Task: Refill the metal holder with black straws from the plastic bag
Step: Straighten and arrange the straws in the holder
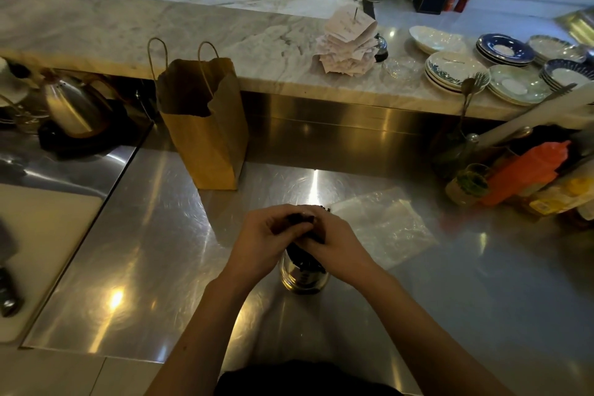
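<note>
straws, black and bunched, stand in the metal holder on the steel counter, close in front of the person. left hand and right hand meet above the holder, the fingers of both curled round the upper part of the bundle, the two hands almost touching. the straws' lower ends dip below the holder's rim; how deep they sit is hard to tell in the dim light. the plastic bag lies flat on the counter just right of the hands and looks empty. a brown paper bag stands upright farther back, and stacked plates sit on the marble ledge at far right.
</note>
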`<state>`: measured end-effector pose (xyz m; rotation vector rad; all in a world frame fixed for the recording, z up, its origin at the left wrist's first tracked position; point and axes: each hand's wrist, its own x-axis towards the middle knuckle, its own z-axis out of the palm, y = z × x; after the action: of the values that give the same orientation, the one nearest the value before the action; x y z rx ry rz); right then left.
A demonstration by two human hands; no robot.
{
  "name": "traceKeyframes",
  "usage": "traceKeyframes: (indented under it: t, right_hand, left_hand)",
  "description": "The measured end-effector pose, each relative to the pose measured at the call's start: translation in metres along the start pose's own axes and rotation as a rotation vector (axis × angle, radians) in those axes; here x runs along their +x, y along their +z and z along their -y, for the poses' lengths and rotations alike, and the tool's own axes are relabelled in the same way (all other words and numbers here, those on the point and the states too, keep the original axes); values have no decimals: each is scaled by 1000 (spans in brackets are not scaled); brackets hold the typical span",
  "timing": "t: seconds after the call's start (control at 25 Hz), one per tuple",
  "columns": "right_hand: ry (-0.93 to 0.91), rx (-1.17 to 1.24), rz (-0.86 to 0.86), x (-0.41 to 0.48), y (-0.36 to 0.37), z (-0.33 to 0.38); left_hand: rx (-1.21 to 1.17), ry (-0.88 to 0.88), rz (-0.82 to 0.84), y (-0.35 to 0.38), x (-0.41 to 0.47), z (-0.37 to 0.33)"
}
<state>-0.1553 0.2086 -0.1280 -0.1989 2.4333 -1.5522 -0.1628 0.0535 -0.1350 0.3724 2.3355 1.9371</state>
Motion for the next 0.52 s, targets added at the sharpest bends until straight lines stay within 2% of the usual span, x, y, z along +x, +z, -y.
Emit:
traceKeyframes:
  t: [0.08, 0.16, 0.24, 0.32, 0.4, 0.52]
  right_hand:
    - [28, -51, 45, -1, -8, -4]
    - [76, 8, 72, -4, -18, -8]
    - [47, 33, -12, -7, -28, -8]
    - [-23, -105, -215, -7, -35, -8]
    - [-32, -256, -326, -2, -36, -15]
    - [84, -408, -233, 10, -35, -29]
  left_hand:
    - [31, -40, -25, 3, -4, 11]
    - [125, -53, -20, 7, -8, 25]
    - [269, -47, -54, 12, -11, 32]
    - [324, -42, -126, 15, -11, 32]
    - [304, -34, -171, 15, -10, 29]
    - [273, -9, -243, 15, -5, 21]
